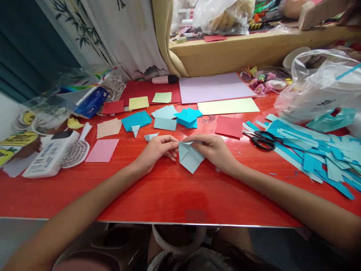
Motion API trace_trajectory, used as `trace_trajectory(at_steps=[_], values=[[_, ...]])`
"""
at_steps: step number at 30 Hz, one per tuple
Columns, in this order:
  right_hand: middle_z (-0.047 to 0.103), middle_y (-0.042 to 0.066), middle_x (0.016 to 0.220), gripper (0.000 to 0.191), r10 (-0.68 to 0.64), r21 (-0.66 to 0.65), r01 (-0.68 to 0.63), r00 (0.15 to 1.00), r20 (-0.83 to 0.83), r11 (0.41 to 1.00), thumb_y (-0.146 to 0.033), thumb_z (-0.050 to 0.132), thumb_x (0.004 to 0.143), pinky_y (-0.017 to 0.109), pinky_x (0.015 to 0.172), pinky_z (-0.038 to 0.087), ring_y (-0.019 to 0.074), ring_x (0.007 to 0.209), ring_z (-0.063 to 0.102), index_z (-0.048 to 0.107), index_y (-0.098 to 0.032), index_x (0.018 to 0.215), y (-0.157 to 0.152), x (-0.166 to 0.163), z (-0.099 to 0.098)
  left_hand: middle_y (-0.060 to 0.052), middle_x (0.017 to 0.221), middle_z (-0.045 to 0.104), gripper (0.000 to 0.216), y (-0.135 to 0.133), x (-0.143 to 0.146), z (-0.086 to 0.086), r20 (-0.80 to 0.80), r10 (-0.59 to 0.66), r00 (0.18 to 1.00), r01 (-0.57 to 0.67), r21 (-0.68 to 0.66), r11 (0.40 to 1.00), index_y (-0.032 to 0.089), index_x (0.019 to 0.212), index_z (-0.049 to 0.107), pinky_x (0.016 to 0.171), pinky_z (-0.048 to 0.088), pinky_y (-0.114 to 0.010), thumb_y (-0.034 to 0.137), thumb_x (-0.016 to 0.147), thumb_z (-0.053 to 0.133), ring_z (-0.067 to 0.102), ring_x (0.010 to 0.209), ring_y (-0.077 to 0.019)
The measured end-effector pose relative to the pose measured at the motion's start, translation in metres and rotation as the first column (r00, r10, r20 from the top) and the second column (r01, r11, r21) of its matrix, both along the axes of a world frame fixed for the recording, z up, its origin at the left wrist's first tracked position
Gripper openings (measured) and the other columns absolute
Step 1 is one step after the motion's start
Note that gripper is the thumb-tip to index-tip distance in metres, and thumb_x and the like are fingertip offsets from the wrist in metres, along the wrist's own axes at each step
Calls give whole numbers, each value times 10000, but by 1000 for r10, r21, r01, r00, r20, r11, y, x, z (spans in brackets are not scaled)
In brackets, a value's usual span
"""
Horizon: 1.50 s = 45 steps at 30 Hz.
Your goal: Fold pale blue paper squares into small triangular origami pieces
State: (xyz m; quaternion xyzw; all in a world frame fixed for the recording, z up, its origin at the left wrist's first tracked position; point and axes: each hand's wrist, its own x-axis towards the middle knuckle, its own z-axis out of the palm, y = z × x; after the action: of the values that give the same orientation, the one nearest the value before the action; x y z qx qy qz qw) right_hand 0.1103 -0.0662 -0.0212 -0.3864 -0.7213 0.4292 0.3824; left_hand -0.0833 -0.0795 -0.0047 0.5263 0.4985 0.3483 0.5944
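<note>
Between my hands is a light blue paper square (pixel 192 159), partly folded, with creases and a folded flap on its left side. My left hand (pixel 161 148) pinches its upper left corner between thumb and fingers. Along its upper right edge, my right hand (pixel 216 150) grips the paper, thumb in front. Just behind my left hand lies a small folded light blue paper piece (pixel 150 137). Another small folded piece (pixel 135 130) leans by a stack of blue paper squares (pixel 137 120). More light blue squares (pixel 165 124) and bright blue squares (pixel 187 117) lie farther back.
Black-handled scissors (pixel 262 140) and a heap of blue paper strips (pixel 316 146) lie at the right. A red square (pixel 229 126) sits near them. Pink paper (pixel 102 150), a hairbrush (pixel 76 150) and a white box-shaped container (pixel 50 154) are at the left. A plastic bag (pixel 327 86) stands back right.
</note>
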Motion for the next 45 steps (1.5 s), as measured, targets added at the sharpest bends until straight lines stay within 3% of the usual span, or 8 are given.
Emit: trace_trajectory(at_steps=[6, 20, 31, 36, 39, 42, 45], values=[[726, 1, 939, 249, 14, -1, -14, 1000, -15, 1000, -169, 505, 848, 298, 720, 501, 156, 845, 658, 728, -253, 920, 0, 0, 0, 2, 655, 602, 163, 0, 0, 1, -11, 4, 1000, -4, 3, 1000, 142, 760, 609, 553, 516, -226, 300, 764, 646, 583, 559, -90], [726, 1, 928, 265, -3, 133, -6, 998, 69, 991, -137, 496, 841, 297, 720, 509, 149, 831, 662, 724, -254, 910, 0, 0, -1, -9, 679, 596, 247, 2, 0, 3, -27, -15, 1000, 15, -22, 1000, 131, 708, 599, 514, 515, -210, 359, 802, 605, 570, 549, -81], [728, 4, 910, 269, -11, 96, 5, 998, 57, 995, -140, 487, 824, 295, 700, 494, 154, 793, 654, 732, -240, 868, -2, -1, 1, 1, 651, 599, 244, 3, -1, -1, -57, -27, 998, 27, 0, 1000, 138, 713, 603, 519, 509, -207, 370, 776, 646, 575, 531, -79], [723, 12, 904, 291, 77, -54, -81, 995, -64, 995, -131, 458, 778, 316, 761, 485, 181, 884, 644, 730, -225, 817, -1, 1, 6, 8, 633, 581, 248, 2, 1, -1, -100, -44, 994, 49, 52, 997, 139, 702, 586, 509, 503, -205, 367, 790, 630, 565, 521, -78], [721, 36, 871, 232, 21, -220, -62, 983, -183, 974, -248, 500, 816, 319, 750, 490, 190, 870, 646, 726, -203, 796, 2, 1, 6, 7, 639, 577, 242, 1, 1, 0, -136, -76, 988, 87, 73, 994, 137, 726, 586, 514, 505, -211, 364, 807, 607, 559, 532, -80], [701, 50, 817, 270, 19, -293, -37, 998, -66, 955, -416, 586, 800, 282, 604, 459, 171, 736, 622, 725, -185, 795, 3, 0, 8, 5, 643, 577, 243, 0, 1, 0, -181, -109, 978, 129, 104, 986, 137, 738, 581, 514, 501, -213, 364, 823, 584, 553, 533, -79], [650, 39, 704, 318, 93, -303, -55, 989, 113, 951, -456, 596, 789, 257, 489, 363, 122, 582, 529, 726, -166, 786, 4, 1, 13, 8, 645, 577, 246, -2, 1, -1, -217, -127, 968, 160, 144, 977, 141, 777, 591, 516, 497, -212, 383, 822, 582, 554, 548, -84]])
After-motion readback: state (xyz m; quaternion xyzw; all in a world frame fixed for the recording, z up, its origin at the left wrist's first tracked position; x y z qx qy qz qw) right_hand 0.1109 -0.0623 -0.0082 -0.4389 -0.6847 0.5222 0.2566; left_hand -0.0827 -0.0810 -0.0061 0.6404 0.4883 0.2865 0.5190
